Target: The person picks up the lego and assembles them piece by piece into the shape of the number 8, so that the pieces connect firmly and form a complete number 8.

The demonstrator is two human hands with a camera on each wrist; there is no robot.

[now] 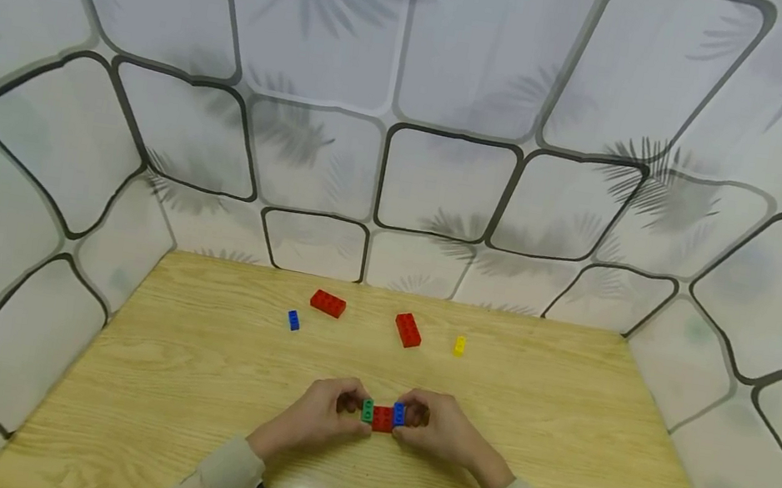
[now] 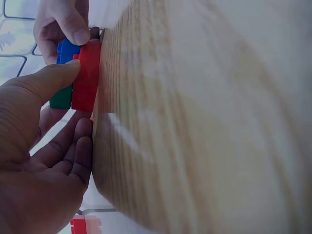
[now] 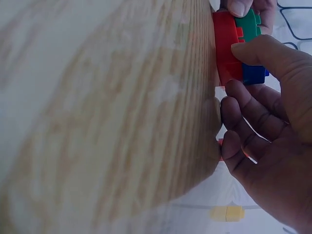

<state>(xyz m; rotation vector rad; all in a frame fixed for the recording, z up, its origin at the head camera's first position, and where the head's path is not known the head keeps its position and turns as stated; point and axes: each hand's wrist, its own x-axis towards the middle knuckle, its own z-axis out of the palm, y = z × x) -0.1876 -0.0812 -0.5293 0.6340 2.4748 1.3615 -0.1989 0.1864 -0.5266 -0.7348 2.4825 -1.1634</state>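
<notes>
Near the middle of the table, a small assembly of building bricks lies between the two hands. At its base is a red brick [image 1: 382, 420], with a green brick [image 1: 368, 411] on its left end and a blue brick [image 1: 399, 415] on its right end, studs up. The left hand [image 1: 324, 411] pinches the green end between thumb and fingers. From the other side, the right hand [image 1: 442, 430] grips the blue end likewise. In the left wrist view the red brick [image 2: 87, 78] sits right at the tabletop, and the thumb lies across the near side of the bricks.
Farther back on the wooden table [image 1: 188, 382] lie a small blue brick [image 1: 294, 320], a red brick [image 1: 328, 303], another red brick [image 1: 408, 330] and a small yellow brick [image 1: 459, 345]. A patterned wall covering [image 1: 445, 185] rises behind the table and on both sides.
</notes>
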